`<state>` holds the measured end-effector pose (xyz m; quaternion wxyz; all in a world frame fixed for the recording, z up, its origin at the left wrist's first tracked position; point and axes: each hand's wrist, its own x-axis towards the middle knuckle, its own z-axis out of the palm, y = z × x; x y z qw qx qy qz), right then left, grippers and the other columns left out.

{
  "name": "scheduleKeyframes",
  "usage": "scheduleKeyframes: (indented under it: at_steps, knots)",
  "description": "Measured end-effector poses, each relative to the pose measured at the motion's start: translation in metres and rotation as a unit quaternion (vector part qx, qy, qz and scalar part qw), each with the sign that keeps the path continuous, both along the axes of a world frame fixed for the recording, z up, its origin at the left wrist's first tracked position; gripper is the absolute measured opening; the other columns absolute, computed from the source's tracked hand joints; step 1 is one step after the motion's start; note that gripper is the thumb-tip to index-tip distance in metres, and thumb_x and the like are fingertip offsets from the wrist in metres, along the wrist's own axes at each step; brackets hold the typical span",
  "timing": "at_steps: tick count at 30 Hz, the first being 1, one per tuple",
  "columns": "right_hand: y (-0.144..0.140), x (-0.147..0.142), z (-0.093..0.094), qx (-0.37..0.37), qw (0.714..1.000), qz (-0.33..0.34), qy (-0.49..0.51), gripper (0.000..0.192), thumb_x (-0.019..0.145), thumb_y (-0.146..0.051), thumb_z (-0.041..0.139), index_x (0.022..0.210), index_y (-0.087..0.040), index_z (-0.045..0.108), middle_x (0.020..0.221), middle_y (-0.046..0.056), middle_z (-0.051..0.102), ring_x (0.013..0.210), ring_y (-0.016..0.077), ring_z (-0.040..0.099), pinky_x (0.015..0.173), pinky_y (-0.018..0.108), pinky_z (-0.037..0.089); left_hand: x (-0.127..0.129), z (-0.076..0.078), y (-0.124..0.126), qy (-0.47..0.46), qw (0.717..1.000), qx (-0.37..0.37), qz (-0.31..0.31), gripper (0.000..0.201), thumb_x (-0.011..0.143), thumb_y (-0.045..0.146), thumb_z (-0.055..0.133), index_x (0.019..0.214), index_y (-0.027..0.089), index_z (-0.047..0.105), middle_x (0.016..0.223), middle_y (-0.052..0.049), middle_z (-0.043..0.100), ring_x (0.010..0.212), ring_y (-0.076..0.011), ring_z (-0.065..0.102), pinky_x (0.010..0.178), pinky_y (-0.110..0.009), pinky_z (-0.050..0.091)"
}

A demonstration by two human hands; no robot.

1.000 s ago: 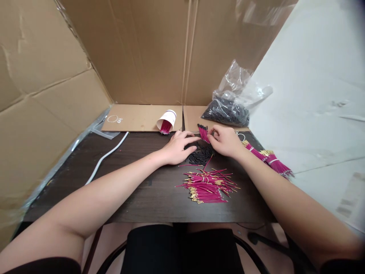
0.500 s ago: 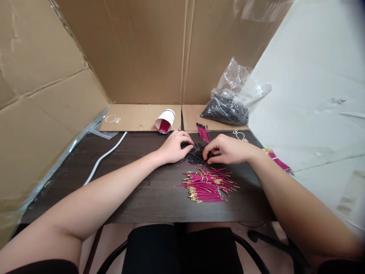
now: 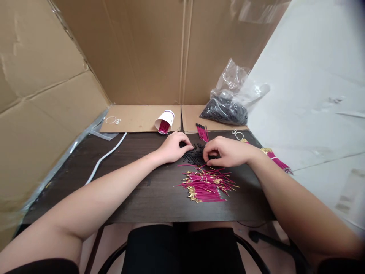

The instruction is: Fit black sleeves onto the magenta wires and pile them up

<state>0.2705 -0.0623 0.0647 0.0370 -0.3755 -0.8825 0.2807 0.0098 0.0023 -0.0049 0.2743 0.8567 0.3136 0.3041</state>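
My left hand point(image 3: 173, 148) rests on the dark table point(image 3: 137, 190), its thumb and forefinger pinched at the left edge of a small heap of short black tubes point(image 3: 195, 155). My right hand point(image 3: 226, 152) lies curled over the heap's right side, its fingertips closed on a thin magenta wire whose end pokes out below them. Just in front of both hands lies a loose pile of magenta wires with gold tips point(image 3: 207, 184). Behind the heap sits a small bunch of black-capped magenta wires point(image 3: 203, 132).
A tipped paper cup point(image 3: 165, 119) holds magenta wires on a cardboard sheet. At the back right is a clear bag of black tubes point(image 3: 225, 109), and banded wire bundles point(image 3: 278, 161) lie at the right edge. A white cable point(image 3: 105, 155) and rubber bands point(image 3: 112, 120) lie left. Cardboard walls enclose the table.
My right hand let go of the black-capped bunch at the back and drew toward me onto the black heap. My left hand curled its fingers at the heap's edge.
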Motion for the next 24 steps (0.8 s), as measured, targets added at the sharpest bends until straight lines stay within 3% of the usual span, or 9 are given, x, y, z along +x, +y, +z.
scheduleKeyframes:
  at_steps: [13, 19, 24]
  knots:
    - [0.005, 0.011, 0.002, -0.036, 0.997, -0.027, -0.061, 0.011, 0.091, -0.03, 0.077, 0.089, -0.022, 0.084, 0.065, -0.004, 0.052, 0.061, 0.0133, 0.045, 0.065, 0.033, 0.032, 0.001, 0.007, -0.005, -0.005, 0.996, -0.069, 0.056, 0.021, 0.093, 0.034, 0.089, 0.083, 0.019, 0.078, 0.095, -0.006, 0.08, 0.092, -0.0229, 0.069, 0.092, -0.042, 0.052]
    - [0.0, 0.008, 0.004, -0.066, 0.996, -0.014, -0.059, 0.01, 0.089, -0.026, 0.076, 0.086, -0.021, 0.083, 0.063, -0.004, 0.049, 0.058, 0.0125, 0.042, 0.062, 0.031, 0.031, 0.001, 0.002, -0.004, -0.073, 0.989, -0.125, 0.041, 0.025, 0.093, 0.041, 0.086, 0.086, 0.018, 0.078, 0.086, -0.006, 0.079, 0.078, -0.019, 0.065, 0.079, -0.037, 0.052]
    - [-0.003, 0.002, 0.007, -0.078, 0.995, -0.007, -0.067, 0.008, 0.086, -0.021, 0.075, 0.086, -0.021, 0.083, 0.064, -0.005, 0.051, 0.058, 0.012, 0.043, 0.062, 0.03, 0.032, 0.001, 0.002, -0.004, -0.1, 0.984, -0.143, 0.044, 0.016, 0.093, 0.032, 0.085, 0.093, 0.017, 0.081, 0.086, -0.006, 0.079, 0.078, -0.0182, 0.067, 0.078, -0.036, 0.054]
